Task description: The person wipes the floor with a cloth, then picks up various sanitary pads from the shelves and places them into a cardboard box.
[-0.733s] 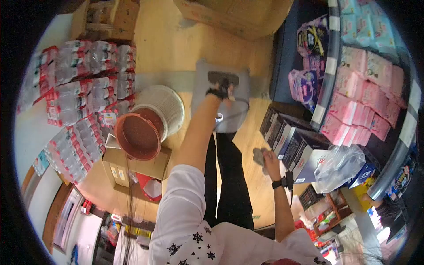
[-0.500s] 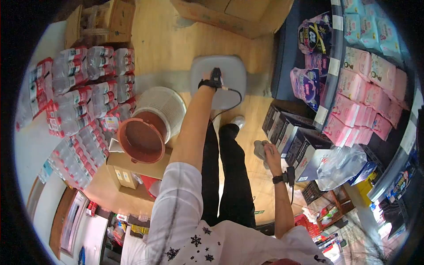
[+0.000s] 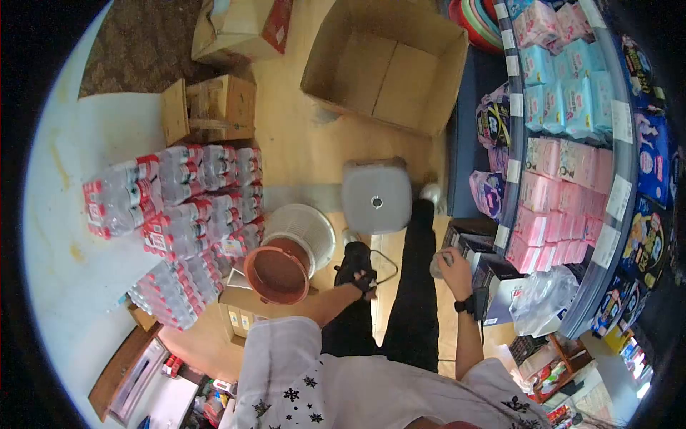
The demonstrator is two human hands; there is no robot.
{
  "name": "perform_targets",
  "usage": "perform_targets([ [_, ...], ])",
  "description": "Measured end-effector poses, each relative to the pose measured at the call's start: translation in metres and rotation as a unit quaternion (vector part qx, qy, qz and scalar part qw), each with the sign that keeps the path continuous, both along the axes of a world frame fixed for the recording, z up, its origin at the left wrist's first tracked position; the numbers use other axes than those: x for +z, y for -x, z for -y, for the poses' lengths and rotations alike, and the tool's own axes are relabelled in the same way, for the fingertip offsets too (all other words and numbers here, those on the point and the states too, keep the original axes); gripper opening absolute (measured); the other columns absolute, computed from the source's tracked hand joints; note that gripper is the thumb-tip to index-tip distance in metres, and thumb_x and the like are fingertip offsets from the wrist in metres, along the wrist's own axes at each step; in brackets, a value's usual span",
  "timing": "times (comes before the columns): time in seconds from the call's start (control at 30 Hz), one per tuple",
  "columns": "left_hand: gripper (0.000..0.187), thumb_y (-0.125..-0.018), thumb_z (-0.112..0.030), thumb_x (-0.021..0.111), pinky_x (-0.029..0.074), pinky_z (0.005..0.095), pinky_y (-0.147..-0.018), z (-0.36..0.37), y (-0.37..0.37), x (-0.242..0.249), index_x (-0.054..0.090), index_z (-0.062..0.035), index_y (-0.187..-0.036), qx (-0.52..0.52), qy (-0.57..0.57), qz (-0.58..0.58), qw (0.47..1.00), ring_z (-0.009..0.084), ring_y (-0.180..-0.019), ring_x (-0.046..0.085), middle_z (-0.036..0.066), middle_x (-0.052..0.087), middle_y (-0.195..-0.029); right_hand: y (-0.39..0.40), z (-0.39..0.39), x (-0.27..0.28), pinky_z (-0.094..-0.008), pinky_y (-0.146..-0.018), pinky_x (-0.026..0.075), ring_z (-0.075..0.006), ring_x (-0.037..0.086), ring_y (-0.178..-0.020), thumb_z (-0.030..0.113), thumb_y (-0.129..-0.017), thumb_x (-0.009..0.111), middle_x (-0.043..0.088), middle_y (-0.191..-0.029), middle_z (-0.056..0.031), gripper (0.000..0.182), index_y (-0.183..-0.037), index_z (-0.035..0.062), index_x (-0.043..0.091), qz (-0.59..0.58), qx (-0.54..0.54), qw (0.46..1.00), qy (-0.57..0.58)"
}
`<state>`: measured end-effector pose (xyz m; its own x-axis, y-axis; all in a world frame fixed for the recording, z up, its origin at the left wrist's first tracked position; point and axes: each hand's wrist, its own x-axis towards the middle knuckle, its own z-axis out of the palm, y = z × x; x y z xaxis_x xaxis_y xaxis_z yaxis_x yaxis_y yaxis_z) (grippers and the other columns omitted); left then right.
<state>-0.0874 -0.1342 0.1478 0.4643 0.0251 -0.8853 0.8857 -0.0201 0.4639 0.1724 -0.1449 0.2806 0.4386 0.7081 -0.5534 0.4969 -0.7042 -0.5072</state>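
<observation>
A grey cloth (image 3: 436,267) is pinched in my right hand (image 3: 453,267), beside my dark trouser leg and close to some dark boxes on the right. My left hand (image 3: 369,280) hangs over my other thigh, foreshortened and partly covered by the black device on its wrist; I cannot tell how its fingers are set. In front of my legs stands a grey stool (image 3: 377,182) with a round hole in its top. Left of the stool are a pale woven basket (image 3: 320,223) and a reddish-brown bucket (image 3: 280,276).
Shrink-wrapped bottle packs (image 3: 187,227) are piled along the left wall. A large open cardboard box (image 3: 357,71) lies on the floor ahead. Shelves on the right hold pink packets (image 3: 549,191) and blue packets (image 3: 568,93). A clear plastic bag (image 3: 539,304) lies on the boxes.
My left hand has drawn back from over the stool to my thigh. My right hand still holds the cloth. The view has tilted up, showing more of the floor ahead.
</observation>
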Motion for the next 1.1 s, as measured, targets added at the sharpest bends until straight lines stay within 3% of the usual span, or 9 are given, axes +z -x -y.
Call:
perform_targets([
  [0.23,0.04,-0.082,-0.037,0.038,0.043,0.0364,-0.065,0.0,-0.071,0.096,0.057,-0.0025,-0.09,-0.109,0.081,0.12,0.984,0.0263,-0.076,0.053,0.014,0.057,-0.08,-0.067,-0.109,-0.043,-0.0392,-0.061,0.045,-0.0371,0.057,-0.073,0.03,-0.074,0.059,0.059,-0.073,-0.0196,0.028,-0.083,0.0039,0.058,-0.075,0.054,0.996,-0.006],
  [0.37,0.038,-0.083,-0.034,0.038,0.043,0.0367,-0.066,-0.007,-0.098,0.117,0.057,-0.002,-0.089,-0.151,0.126,0.164,0.967,0.0273,-0.077,0.054,0.015,0.058,-0.081,-0.093,-0.165,-0.021,-0.0404,-0.064,0.046,-0.0377,0.056,-0.073,0.032,-0.074,0.059,0.06,-0.075,-0.0192,0.031,-0.087,0.0044,0.059,-0.058,0.088,0.994,-0.006],
  [0.53,0.036,-0.083,-0.03,0.037,0.044,0.0371,-0.067,-0.037,-0.108,0.115,0.057,-0.0013,-0.087,-0.203,0.174,0.199,0.943,0.0287,-0.078,0.054,0.017,0.058,-0.083,-0.109,-0.2,-0.051,-0.0417,-0.063,0.045,-0.0369,0.056,-0.072,0.034,-0.075,0.058,0.059,-0.075,-0.0189,0.034,-0.085,0.0021,0.057,-0.083,0.056,0.994,-0.053],
  [0.63,0.034,-0.083,-0.028,0.037,0.044,0.0374,-0.067,-0.06,-0.1,0.09,0.058,-0.0009,-0.086,-0.23,0.196,0.225,0.926,0.0295,-0.079,0.054,0.017,0.058,-0.084,-0.115,-0.23,-0.087,-0.0413,-0.061,0.045,-0.0363,0.057,-0.073,0.036,-0.073,0.059,0.059,-0.076,-0.02,0.037,-0.082,0.0002,0.058,-0.067,0.034,0.997,-0.018],
  [0.77,0.033,-0.084,-0.025,0.037,0.044,0.0377,-0.068,-0.097,-0.085,0.005,0.058,-0.0004,-0.084,-0.268,0.211,0.251,0.906,0.0306,-0.08,0.055,0.018,0.058,-0.085,-0.137,-0.284,-0.114,-0.0403,-0.06,0.045,-0.0364,0.058,-0.073,0.041,-0.067,0.063,0.059,-0.075,-0.0227,0.044,-0.076,-0.002,0.061,-0.069,-0.016,0.994,0.088],
  [0.97,0.03,-0.084,-0.021,0.037,0.044,0.0382,-0.069,-0.147,-0.072,-0.111,0.059,0.0004,-0.082,-0.318,0.199,0.298,0.878,0.0322,-0.082,0.055,0.02,0.058,-0.087,-0.167,-0.292,-0.278,-0.04,-0.063,0.046,-0.0384,0.058,-0.076,0.054,-0.066,0.058,0.059,-0.075,-0.0262,0.058,-0.073,-0.0042,0.062,-0.006,0.046,0.986,0.159],
  [1.03,0.03,-0.084,-0.019,0.037,0.044,0.0384,-0.07,-0.165,-0.077,-0.149,0.059,0.0006,-0.081,-0.325,0.179,0.311,0.875,0.0328,-0.082,0.055,0.02,0.058,-0.088,-0.173,-0.29,-0.296,-0.0401,-0.064,0.046,-0.0398,0.058,-0.077,0.051,-0.069,0.055,0.059,-0.077,-0.0262,0.055,-0.076,-0.0031,0.063,0.085,0.023,0.986,0.138],
  [1.07,0.03,-0.084,-0.019,0.037,0.044,0.0385,-0.07,-0.171,-0.077,-0.169,0.059,0.0008,-0.081,-0.329,0.163,0.319,0.874,0.0331,-0.082,0.055,0.021,0.058,-0.088,-0.169,-0.3,-0.27,-0.0406,-0.066,0.046,-0.0405,0.057,-0.078,0.046,-0.071,0.052,0.058,-0.08,-0.0262,0.051,-0.08,-0.0037,0.062,0.057,0.014,0.982,0.177],
  [1.1,0.029,-0.084,-0.019,0.038,0.044,0.0381,-0.07,-0.165,-0.079,-0.204,0.06,-0.0002,-0.083,-0.347,0.143,0.338,0.863,0.0318,-0.083,0.056,0.02,0.059,-0.088,-0.163,-0.297,-0.263,-0.042,-0.066,0.046,-0.0401,0.057,-0.077,0.044,-0.072,0.05,0.058,-0.082,-0.0264,0.05,-0.081,-0.0039,0.062,0.123,0.001,0.983,0.137],
])
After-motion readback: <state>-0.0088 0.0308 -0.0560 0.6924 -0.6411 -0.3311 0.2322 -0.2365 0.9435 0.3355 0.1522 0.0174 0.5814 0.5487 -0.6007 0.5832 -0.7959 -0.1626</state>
